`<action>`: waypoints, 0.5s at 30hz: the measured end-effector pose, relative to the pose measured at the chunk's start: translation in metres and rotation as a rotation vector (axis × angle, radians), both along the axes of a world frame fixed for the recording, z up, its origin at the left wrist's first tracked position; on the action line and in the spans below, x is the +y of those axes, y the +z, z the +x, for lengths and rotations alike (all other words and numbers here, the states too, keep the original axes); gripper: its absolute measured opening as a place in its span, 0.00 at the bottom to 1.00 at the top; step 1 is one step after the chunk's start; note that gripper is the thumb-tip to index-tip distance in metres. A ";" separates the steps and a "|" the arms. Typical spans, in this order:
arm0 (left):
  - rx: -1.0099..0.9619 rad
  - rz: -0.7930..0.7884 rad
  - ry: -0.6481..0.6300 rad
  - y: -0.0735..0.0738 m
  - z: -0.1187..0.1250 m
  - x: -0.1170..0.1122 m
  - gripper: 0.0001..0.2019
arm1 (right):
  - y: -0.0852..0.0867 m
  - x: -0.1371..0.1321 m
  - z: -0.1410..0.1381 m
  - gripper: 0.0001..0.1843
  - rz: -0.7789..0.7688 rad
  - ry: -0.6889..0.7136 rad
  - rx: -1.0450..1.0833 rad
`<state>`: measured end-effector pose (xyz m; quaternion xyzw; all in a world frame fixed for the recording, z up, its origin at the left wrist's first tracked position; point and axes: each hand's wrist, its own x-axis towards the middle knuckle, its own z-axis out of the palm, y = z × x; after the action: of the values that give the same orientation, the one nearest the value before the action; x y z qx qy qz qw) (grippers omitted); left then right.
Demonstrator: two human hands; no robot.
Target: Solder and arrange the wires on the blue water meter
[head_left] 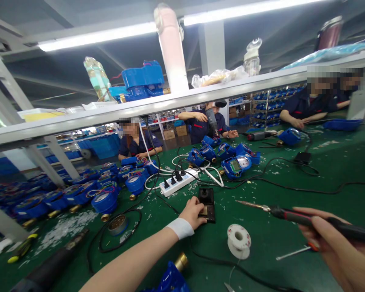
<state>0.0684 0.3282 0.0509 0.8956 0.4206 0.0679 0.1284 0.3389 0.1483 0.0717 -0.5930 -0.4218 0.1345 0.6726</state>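
My right hand (331, 239) grips a soldering iron (292, 215) with a black and red handle, its metal tip pointing left above the table. My left hand (192, 213), a white band round its wrist, has its fingers curled at a small yellowish sponge (204, 210) in a black soldering iron stand (211, 196). The fingers partly hide the sponge. Right of the stand is a spool of solder wire (239, 239). Below my right hand lies a screwdriver (292, 253). At the bottom edge sits a blue meter body (172, 278) with a brass end.
A white power strip (179, 182) with black plugs lies beyond the stand. Blue meters (105, 200) crowd the left; more (235, 164) stand behind. Cables (292, 186) cross the table. A dark heat-gun-like tool (53, 259) and yellow-handled cutters (22, 247) lie at left. Co-workers (197, 125) sit opposite. A shelf (170, 101) spans overhead.
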 end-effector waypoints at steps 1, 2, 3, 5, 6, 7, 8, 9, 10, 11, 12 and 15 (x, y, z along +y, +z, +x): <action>-0.014 0.000 0.021 -0.001 0.001 -0.002 0.12 | 0.007 0.010 -0.002 0.14 -0.020 0.038 -0.003; -0.029 -0.004 0.034 -0.002 0.002 -0.005 0.11 | 0.014 0.020 -0.003 0.16 -0.042 0.072 -0.021; -0.047 -0.013 0.038 -0.003 0.003 -0.007 0.11 | 0.019 0.029 -0.005 0.18 -0.064 0.094 -0.057; -0.087 -0.042 0.036 -0.003 0.003 -0.009 0.10 | 0.028 0.046 -0.009 0.21 -0.086 0.109 -0.152; -0.110 -0.058 0.040 -0.003 0.002 -0.008 0.09 | 0.032 0.054 -0.012 0.21 -0.087 0.120 -0.187; -0.135 -0.071 0.051 -0.003 0.000 -0.007 0.09 | 0.035 0.061 -0.016 0.20 -0.087 0.134 -0.215; -0.159 -0.080 0.073 -0.003 -0.001 -0.005 0.09 | 0.037 0.068 -0.020 0.20 -0.086 0.151 -0.244; -0.179 -0.085 0.103 -0.004 -0.002 -0.003 0.10 | 0.039 0.074 -0.026 0.20 -0.086 0.170 -0.271; -0.191 -0.095 0.139 -0.006 -0.003 0.000 0.10 | 0.041 0.081 -0.031 0.20 -0.086 0.191 -0.294; -0.195 -0.111 0.175 -0.009 -0.003 0.004 0.11 | 0.041 0.087 -0.037 0.20 -0.088 0.212 -0.314; -0.191 -0.138 0.208 -0.012 -0.002 0.007 0.12 | 0.041 0.093 -0.043 0.20 -0.091 0.234 -0.332; -0.169 -0.254 0.259 -0.024 0.004 0.012 0.14 | 0.038 0.112 -0.057 0.20 -0.103 0.299 -0.381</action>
<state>0.0721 0.3407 0.0271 0.8017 0.5251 0.1054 0.2654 0.2822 0.2599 0.1095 -0.5721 -0.6166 0.1394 0.5226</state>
